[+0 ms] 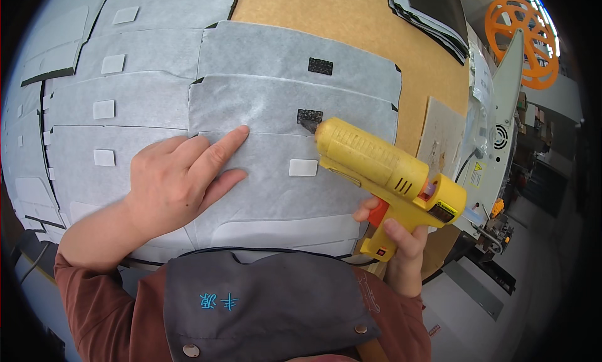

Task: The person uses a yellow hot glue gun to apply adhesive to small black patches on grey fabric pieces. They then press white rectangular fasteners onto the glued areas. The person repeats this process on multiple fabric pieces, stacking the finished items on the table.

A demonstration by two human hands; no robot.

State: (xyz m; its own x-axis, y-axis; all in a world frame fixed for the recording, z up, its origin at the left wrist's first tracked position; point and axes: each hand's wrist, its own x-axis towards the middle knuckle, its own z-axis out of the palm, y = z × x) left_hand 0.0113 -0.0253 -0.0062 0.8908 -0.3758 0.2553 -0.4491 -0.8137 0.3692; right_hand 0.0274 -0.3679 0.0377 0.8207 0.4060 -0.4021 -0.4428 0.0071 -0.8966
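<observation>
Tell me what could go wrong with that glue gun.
If hot and swung left, the nozzle of the yellow glue gun might burn the left hand. With the right hand at the red trigger, a hard squeeze could push glue past the black patch onto the pale sheet.

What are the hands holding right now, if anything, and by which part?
The right hand holds a yellow glue gun by its handle, near the red trigger. The left hand holds nothing visible; it rests on pale sheets.
</observation>
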